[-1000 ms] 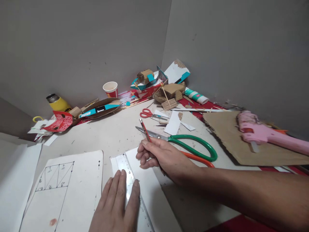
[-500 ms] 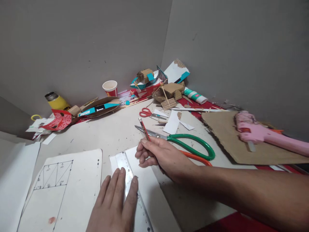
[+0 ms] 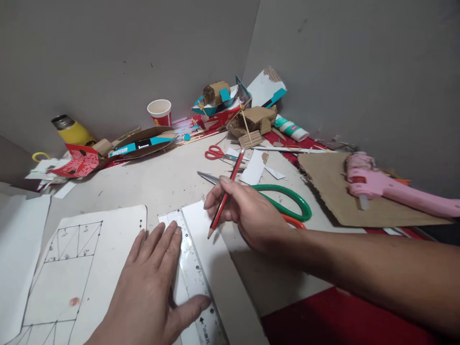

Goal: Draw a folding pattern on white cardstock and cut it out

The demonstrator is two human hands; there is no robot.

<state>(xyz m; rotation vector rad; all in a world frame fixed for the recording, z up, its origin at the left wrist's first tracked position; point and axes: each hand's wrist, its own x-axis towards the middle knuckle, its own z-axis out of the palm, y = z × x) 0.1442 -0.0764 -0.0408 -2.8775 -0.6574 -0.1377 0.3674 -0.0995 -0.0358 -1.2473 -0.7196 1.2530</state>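
Note:
My left hand (image 3: 153,280) lies flat with its fingers stretched out, pressing on a clear plastic ruler (image 3: 194,261). Beneath the ruler is a strip of white card (image 3: 233,292). My right hand (image 3: 247,211) grips a red and black pencil (image 3: 225,194), its sharpened tip pointing down just over the card, to the right of the ruler. Whether the tip touches the card I cannot tell. To the left, a sheet with a drawn truss-like figure (image 3: 74,242) lies beside my left hand. Large scissors with green and orange handles (image 3: 293,201) lie partly hidden behind my right hand.
Small red scissors (image 3: 214,152) and white scraps (image 3: 254,167) lie farther back. A pink glue gun (image 3: 373,179) rests on brown cardboard (image 3: 323,191) at right. Along the wall stand a paper cup (image 3: 160,114), a yellow bottle (image 3: 74,132) and cardboard models (image 3: 217,98).
The pencil has turned in my right hand, from tip tucked under the palm to tip down toward the card. My left hand has slid nearer me along the ruler, thumb spread.

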